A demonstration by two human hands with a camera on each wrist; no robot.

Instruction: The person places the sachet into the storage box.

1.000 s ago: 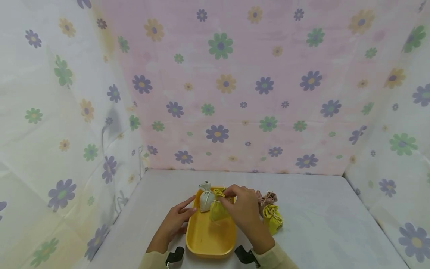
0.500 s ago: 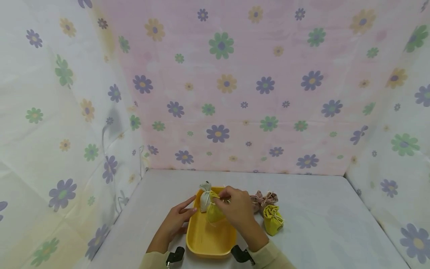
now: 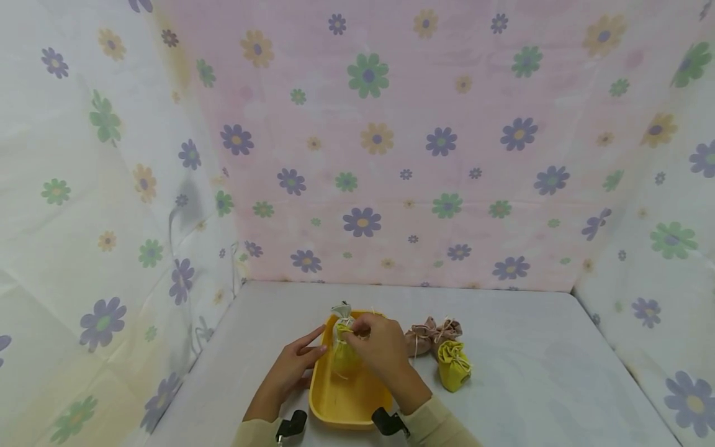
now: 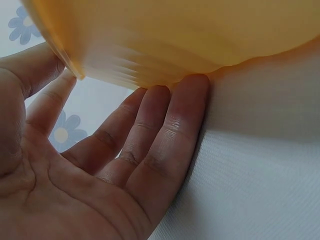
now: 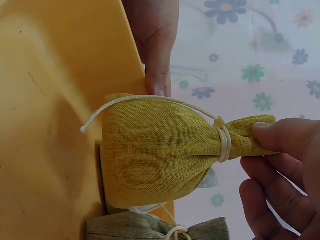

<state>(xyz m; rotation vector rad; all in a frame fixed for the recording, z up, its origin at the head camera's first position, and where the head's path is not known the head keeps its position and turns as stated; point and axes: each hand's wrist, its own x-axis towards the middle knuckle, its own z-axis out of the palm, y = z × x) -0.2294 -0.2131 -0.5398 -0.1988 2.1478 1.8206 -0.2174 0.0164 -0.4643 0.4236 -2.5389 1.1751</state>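
Note:
My right hand (image 3: 382, 351) pinches the gathered neck of a yellow drawstring pouch (image 5: 160, 150), holding it upright over the far part of the yellow tray (image 3: 350, 403). A white cord is tied round the pouch's neck. My left hand (image 3: 290, 372) rests against the tray's left side; in the left wrist view its extended fingers (image 4: 175, 130) touch the outer wall. A white pouch (image 3: 342, 308) stands in the tray's far left corner, partly covered by the yellow one. In the right wrist view, a greyish-green tied pouch (image 5: 150, 228) shows beside the held pouch.
Right of the tray, two brownish-pink pouches (image 3: 420, 341) and another yellow pouch (image 3: 454, 366) sit on the white table (image 3: 530, 366). Flower-printed cloth walls (image 3: 413, 186) enclose the table at the back and sides.
My right hand has carried the yellow pouch leftward in the tray, in front of the white pouch. More of the brownish-pink pouches shows now. My left hand has stayed in place.

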